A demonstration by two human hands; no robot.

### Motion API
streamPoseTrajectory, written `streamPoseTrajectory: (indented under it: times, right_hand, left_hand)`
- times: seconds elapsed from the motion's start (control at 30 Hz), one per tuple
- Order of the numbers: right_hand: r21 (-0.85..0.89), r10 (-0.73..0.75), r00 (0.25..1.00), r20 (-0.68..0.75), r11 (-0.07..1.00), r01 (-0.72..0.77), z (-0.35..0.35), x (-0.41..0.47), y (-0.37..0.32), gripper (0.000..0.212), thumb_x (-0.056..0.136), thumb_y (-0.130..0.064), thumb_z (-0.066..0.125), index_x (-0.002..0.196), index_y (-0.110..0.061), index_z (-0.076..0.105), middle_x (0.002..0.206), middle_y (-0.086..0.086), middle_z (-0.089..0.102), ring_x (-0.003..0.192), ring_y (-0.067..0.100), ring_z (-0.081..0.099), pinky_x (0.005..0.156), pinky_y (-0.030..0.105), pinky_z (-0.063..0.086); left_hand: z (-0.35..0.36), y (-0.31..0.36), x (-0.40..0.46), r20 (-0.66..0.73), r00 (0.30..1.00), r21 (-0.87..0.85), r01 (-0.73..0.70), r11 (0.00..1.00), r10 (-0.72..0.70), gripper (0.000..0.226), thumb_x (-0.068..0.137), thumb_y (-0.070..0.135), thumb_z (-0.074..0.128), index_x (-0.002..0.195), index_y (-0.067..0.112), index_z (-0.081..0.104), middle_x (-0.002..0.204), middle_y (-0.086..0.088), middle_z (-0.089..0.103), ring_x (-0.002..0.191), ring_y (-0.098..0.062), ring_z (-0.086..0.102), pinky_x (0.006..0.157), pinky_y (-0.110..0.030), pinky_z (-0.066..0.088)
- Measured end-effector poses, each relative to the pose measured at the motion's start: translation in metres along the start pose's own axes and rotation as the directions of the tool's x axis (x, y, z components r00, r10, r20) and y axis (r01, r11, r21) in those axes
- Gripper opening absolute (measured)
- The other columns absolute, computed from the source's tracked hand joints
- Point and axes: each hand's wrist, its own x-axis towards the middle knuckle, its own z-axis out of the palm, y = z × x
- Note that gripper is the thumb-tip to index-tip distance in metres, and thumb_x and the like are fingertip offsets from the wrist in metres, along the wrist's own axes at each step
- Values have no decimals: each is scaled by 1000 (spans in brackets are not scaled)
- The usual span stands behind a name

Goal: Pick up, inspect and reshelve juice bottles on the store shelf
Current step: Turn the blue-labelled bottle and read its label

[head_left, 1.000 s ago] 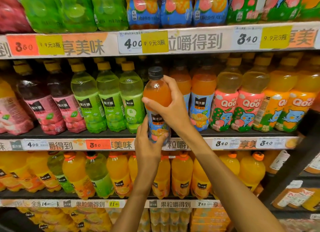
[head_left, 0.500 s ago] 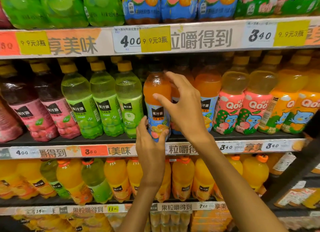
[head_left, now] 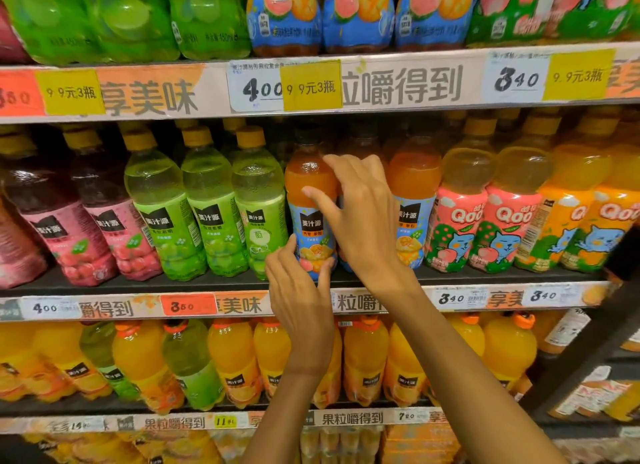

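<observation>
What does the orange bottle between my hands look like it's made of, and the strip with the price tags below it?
Orange bottle: most likely clear glossy plastic, since the juice shows through and highlights glint on its shoulder; its blue label looks like a printed film wrap. Price strip: looks like printed paper or card behind a clear cover, though blur leaves that open.

Store shelving fills view: dark shelf boards, white-orange price strips with yellow promo tags and handwritten price labels. Dark slanted upright at right. Even indoor light.
</observation>
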Motion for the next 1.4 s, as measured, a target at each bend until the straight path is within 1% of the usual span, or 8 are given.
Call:
streamPoseTrajectory:
  times: [0.2, 0.4, 0.53, 0.7, 0.87, 1.03, 1.2, 1.4]
  right_hand:
    - [-199, 39, 962, -272, 975, -96, -16, 14, 19, 28, 87, -24, 65, 94, 2, 61, 83, 20, 60, 87, 38, 54, 74, 39, 30]
    - [-369, 51, 996, -67, 927, -72, -19, 17, 23, 35, 92, -29, 56, 90, 6, 58, 73, 22, 61, 84, 37, 52, 73, 38, 22]
    - [-58, 114, 974, -194, 990, -128, -31, 9, 18, 43, 79, -27, 72, 100, 8, 57, 83, 16, 50, 90, 43, 50, 78, 46, 37]
    - [338, 117, 989, 96, 930, -143, -36, -12, 17, 48, 88, -20, 66, 129, -3, 48, 121, 13, 51, 113, 20, 47, 97, 27, 38]
    - [473, 115, 972, 206, 858, -202, -44, -22, 12, 37, 93, -21, 61, 126, -6, 54, 121, 6, 60, 111, 14, 56, 94, 31, 46]
    - [724, 231, 961, 151, 637, -266, -72, -22, 5, 11, 95, -18, 54, 100, -12, 62, 87, -12, 65, 81, -4, 60, 71, 16, 47]
    - [811, 291, 932, 216, 477, -338, -88, -21, 0, 18, 94, -23, 57, 90, -8, 65, 76, -8, 67, 74, 2, 61, 66, 16, 48]
    - [760, 218, 740, 636, -9, -650, -84, -26, 17, 43, 90, -41, 45, 108, -5, 62, 102, 14, 70, 93, 28, 68, 83, 38, 54]
  left_hand:
    - [4, 5, 2, 39, 997, 48, 67, 997, -69, 59, 81, 30, 71, 128, 1, 49, 115, -15, 52, 98, -27, 61, 65, -40, 56]
    - [1, 12, -9, 45, 996, -55, 81, 995, -79, 60, 81, 3, 66, 135, 2, 41, 127, -15, 45, 108, -30, 55, 81, -46, 53]
    - [-4, 12, -21, 67, 998, -148, 13, 989, -4, 53, 82, -1, 62, 132, -1, 44, 125, -17, 45, 110, -31, 53, 90, -48, 48]
    - [-13, 8, -33, 171, 982, -292, -22, 956, 75, 51, 81, 5, 63, 130, 3, 48, 125, -11, 49, 119, -25, 49, 101, -47, 41]
    - [-24, 12, -36, 316, 948, -393, 83, 916, 49, 66, 83, 13, 71, 140, 12, 37, 140, -7, 42, 132, -18, 39, 107, -45, 36]
    - [-41, 26, -35, 443, 896, -475, 232, 849, 3, 84, 72, 32, 76, 140, 29, 27, 143, 2, 43, 133, -11, 41, 108, -40, 38]
    - [-63, 42, -41, 519, 853, -602, 326, 728, 47, 51, 68, 21, 76, 115, 22, 56, 91, 10, 72, 82, -6, 68, 71, -25, 55]
    - [-89, 34, -61, 812, 557, -567, 684, 459, 174, 54, 53, 61, 81, 69, 10, 68, 64, 4, 66, 67, -6, 67, 65, -21, 54]
